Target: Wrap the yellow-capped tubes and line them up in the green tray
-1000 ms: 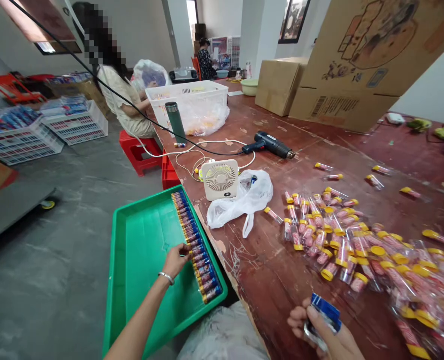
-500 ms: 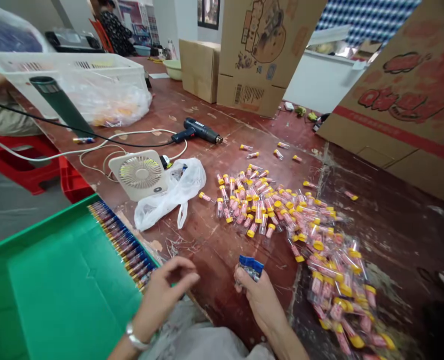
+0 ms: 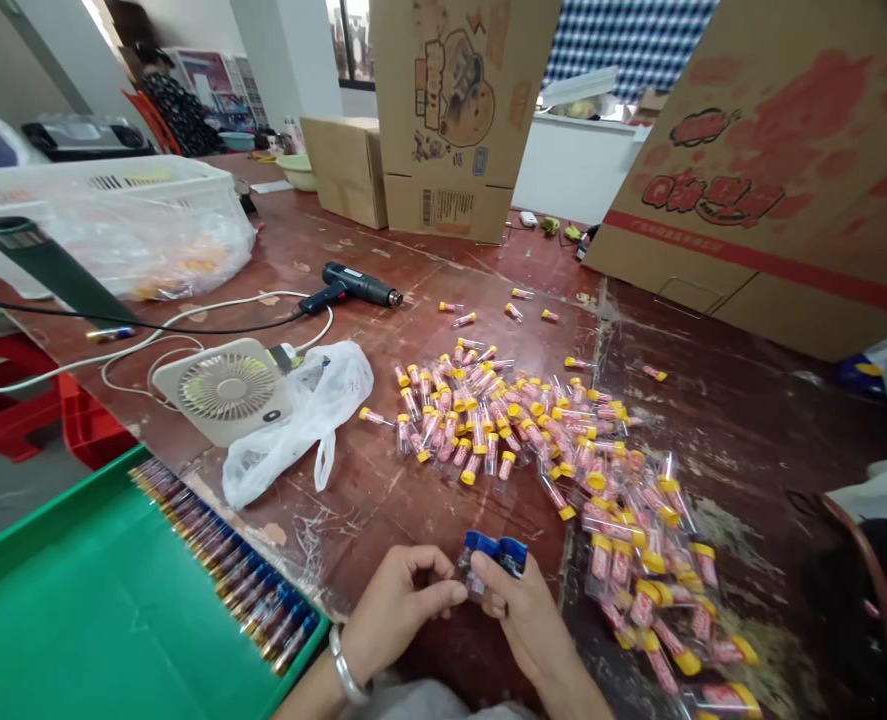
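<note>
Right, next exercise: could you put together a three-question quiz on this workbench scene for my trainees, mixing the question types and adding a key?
1. Multiple choice: what is in the person's right hand?
A) a heat gun
B) blue-topped packaging
C) a white fan

2. True or false: the blue-and-yellow tubes lie in a row along one side of the green tray.

3. Fill in the blank: the tubes in the loose pile on the table have ____ caps.

Key:
1. B, blue-topped packaging
2. True
3. yellow
</note>
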Demonstrator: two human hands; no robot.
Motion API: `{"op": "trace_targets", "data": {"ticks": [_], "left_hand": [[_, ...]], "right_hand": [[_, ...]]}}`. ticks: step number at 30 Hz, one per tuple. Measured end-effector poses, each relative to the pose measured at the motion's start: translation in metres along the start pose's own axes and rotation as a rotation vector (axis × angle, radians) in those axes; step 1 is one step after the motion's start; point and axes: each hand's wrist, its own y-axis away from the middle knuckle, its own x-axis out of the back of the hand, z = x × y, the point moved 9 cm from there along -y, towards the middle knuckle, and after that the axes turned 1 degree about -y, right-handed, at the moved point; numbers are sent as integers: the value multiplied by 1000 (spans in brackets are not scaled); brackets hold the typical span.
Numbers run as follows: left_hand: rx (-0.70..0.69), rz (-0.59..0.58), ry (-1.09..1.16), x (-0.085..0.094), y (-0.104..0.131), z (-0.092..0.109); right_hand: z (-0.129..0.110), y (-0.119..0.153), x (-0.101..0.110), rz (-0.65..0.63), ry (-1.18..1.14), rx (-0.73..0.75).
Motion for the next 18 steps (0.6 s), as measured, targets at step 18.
{"op": "trace_targets", "data": {"ticks": [18], "left_hand": [[-762, -47, -1221, -80, -110, 61]], "right_hand": [[-44, 15, 71, 349, -279, 239]]}}
